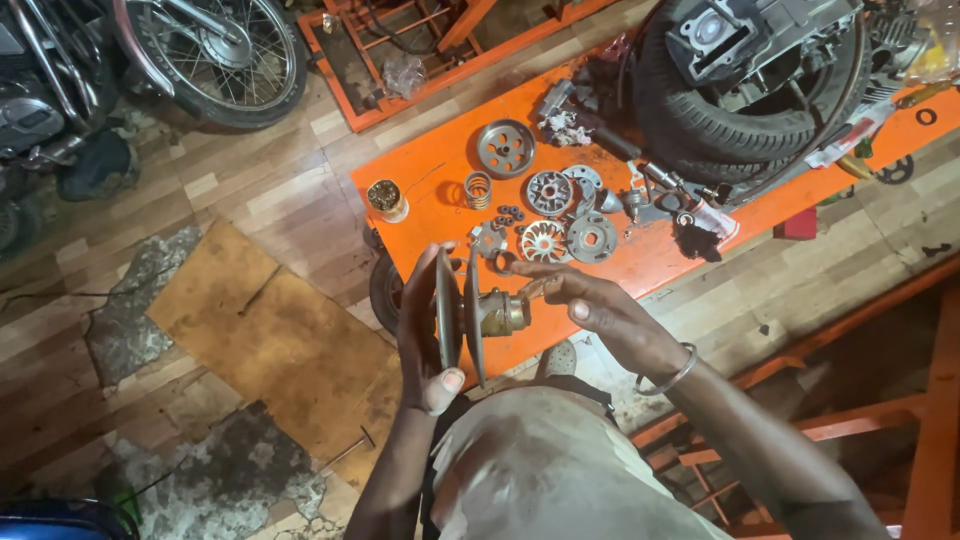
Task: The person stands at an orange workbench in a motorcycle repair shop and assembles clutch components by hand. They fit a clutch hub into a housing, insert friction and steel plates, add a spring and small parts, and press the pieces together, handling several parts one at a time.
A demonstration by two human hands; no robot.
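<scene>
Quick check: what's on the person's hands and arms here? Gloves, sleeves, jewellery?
Both hands are bare, no gloves. The left hand and its forearm show no sleeve, band or watch. The right hand is also ungloved, with a thin silver-coloured metal bangle loose around the wrist. The right forearm is uncovered as far as the frame shows. No markings or tape are visible on either arm.

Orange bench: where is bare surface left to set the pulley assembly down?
On the orange bench, bare patches lie at the left end between the small jar and the bell-shaped drum, and along the near edge right of the hands, below the black rag. The middle, around the spring and discs, is crowded; the tyre fills the far right.
</scene>
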